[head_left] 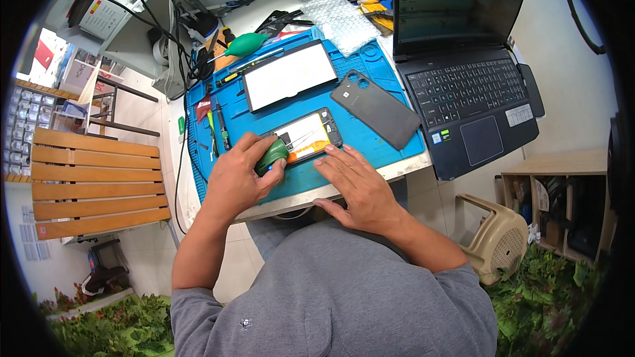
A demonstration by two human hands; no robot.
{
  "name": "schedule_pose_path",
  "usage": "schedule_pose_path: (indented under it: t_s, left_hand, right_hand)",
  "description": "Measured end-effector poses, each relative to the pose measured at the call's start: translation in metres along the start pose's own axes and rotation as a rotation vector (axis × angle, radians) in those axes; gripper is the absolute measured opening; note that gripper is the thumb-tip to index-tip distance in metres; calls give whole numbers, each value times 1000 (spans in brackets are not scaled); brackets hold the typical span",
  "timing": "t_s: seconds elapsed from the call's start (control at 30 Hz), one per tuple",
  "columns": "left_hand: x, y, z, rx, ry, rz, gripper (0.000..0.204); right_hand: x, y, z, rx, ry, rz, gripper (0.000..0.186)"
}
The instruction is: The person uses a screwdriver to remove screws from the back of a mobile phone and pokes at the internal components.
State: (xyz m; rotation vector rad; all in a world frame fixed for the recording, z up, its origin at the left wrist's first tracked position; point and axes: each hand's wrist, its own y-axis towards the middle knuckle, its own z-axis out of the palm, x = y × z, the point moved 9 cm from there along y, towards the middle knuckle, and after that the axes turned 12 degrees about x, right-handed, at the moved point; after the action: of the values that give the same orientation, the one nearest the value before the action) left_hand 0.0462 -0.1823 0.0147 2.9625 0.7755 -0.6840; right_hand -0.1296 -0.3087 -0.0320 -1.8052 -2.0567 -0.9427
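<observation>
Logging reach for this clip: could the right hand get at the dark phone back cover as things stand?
Probably yes: the right hand appears empty, its fingers at the near edge of the opened phone; the back cover lies close by on the blue mat, nothing visibly in between.

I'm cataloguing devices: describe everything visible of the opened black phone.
The opened black rectangular phone lies slanted, inside up, on the blue mat. It shows a white panel, an orange strip along the near edge and dark ends. A green rounded object in the left hand partly hides its left end; the right hand is at its near edge, contact unclear.
</observation>
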Motion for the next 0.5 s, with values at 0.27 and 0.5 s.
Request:
schedule_pose_path:
  t_s: [0.27, 0.5]
  left_hand:
    - [1, 5, -4, -5, 8, -19, 43]
    - [0, 4, -3, 1, -11, -72, 43]
  right_hand:
    - [0, 0, 1, 3, -9, -4, 74]
    - [0, 0, 1, 5, -7, -5, 74]
